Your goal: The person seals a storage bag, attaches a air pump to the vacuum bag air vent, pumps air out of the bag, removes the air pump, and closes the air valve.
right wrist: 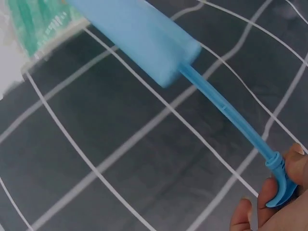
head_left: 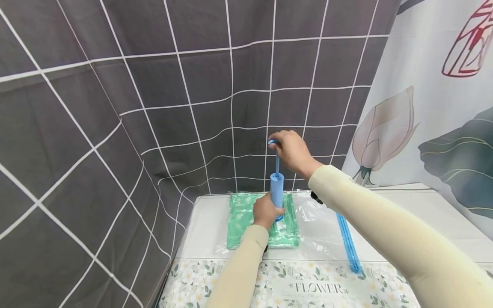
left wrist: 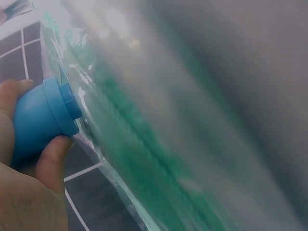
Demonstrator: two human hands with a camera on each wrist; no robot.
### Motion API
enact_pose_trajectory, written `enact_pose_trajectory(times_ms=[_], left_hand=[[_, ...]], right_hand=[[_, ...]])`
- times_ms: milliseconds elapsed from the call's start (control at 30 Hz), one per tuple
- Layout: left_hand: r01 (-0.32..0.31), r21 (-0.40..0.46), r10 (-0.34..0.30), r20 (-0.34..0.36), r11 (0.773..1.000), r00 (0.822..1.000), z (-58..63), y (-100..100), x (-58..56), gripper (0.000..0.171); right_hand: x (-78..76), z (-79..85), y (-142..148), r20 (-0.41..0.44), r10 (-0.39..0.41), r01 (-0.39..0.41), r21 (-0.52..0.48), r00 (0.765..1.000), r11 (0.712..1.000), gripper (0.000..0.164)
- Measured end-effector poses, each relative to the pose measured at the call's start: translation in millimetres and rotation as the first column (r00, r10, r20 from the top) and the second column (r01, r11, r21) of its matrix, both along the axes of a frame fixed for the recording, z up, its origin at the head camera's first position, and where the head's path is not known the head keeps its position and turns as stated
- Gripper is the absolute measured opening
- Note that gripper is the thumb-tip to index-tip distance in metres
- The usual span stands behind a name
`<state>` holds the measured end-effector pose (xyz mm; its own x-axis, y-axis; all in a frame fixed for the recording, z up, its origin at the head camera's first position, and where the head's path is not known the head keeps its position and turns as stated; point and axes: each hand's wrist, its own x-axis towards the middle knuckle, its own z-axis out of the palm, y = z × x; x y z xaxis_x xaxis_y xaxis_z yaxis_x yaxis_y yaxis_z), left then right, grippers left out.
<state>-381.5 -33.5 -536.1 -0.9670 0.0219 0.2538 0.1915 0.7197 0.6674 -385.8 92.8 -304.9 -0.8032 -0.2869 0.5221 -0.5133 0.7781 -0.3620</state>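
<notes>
A blue hand pump (head_left: 276, 187) stands upright on a clear plastic storage bag (head_left: 321, 226) with folded green fabric (head_left: 240, 220) inside. My left hand (head_left: 265, 210) grips the lower part of the pump's barrel; in the left wrist view the pump's nozzle end (left wrist: 71, 102) meets the plastic. Above it, my right hand (head_left: 293, 150) holds the curved pump handle (right wrist: 284, 190). The thin plunger rod (right wrist: 226, 108) is drawn well out of the barrel.
Blue zip strips (head_left: 348, 244) run along the bag's right side. The bag lies on a white table (head_left: 400, 209) with a flower-printed cover (head_left: 308, 273) at the front. Dark grid-patterned cloth (head_left: 208, 85) hangs behind and at the left; a lotus-printed curtain (head_left: 439, 111) hangs right.
</notes>
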Motion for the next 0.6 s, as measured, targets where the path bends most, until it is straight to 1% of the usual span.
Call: enact_pose_trajectory(times_ms=[33,133,167,200,233,267,367,400,433,467,600], left_hand=[[-0.002,-0.003,0.002,-0.013,1.0,1.0,-5.2,0,-3.2,0.064],[0.02,0.006,-0.02,-0.035,1.0,0.999,-7.4,-2,-5.1,0.062],[0.018,-0.01,-0.018,-0.049,1.0,0.999,-14.5,-2,-11.4,0.061],[0.023,-0.013,-0.024,-0.054,1.0,0.998,-15.2,-2,-12.4,0.061],[0.024,-0.022,-0.025,-0.061,0.999,0.998,-18.8,-3,-15.0,0.059],[0.034,-0.019,-0.035,-0.048,0.999,0.998,-14.5,-3,-13.0,0.06],[0.035,-0.027,-0.035,-0.017,0.999,0.999,-13.2,-3,-13.4,0.06],[0.041,-0.021,-0.041,0.006,0.999,0.999,-5.7,-3,-7.5,0.061],[0.039,-0.032,-0.038,0.021,0.999,0.999,-4.1,-3,-6.5,0.061],[0.039,-0.039,-0.037,0.037,0.999,0.999,0.2,-2,-3.9,0.063],[0.022,-0.068,-0.018,0.054,0.997,0.998,5.0,-1,-1.5,0.063]], right_hand=[[0.6,-5.1,0,0.007,0.001,-0.001,0.001,1.0,1.0,0.024],[2.3,-23.7,-1,0.03,-0.001,0.001,0.002,1.0,1.0,0.025],[3.2,-30.6,-1,0.038,-0.002,0.002,0.001,0.999,1.0,0.025],[3.9,-37.8,-1,0.047,-0.005,0.005,0.004,0.999,1.0,0.025],[4.5,-45.2,-2,0.056,-0.006,0.006,0.007,0.998,1.0,0.025],[5.0,-53.1,-2,0.066,-0.007,0.006,0.014,0.998,1.0,0.025],[6.7,-74.0,-3,0.104,-0.014,0.012,0.02,0.994,1.0,0.025],[6.6,-79.6,-4,0.106,-0.018,0.016,0.019,0.994,1.0,0.025],[6.7,-84.0,-4,0.106,-0.019,0.018,0.014,0.994,1.0,0.025],[6.9,-87.1,-4,0.104,-0.021,0.02,0.007,0.994,1.0,0.025],[6.0,-91.7,-6,0.074,-0.028,0.03,-0.021,0.997,0.999,0.023]])
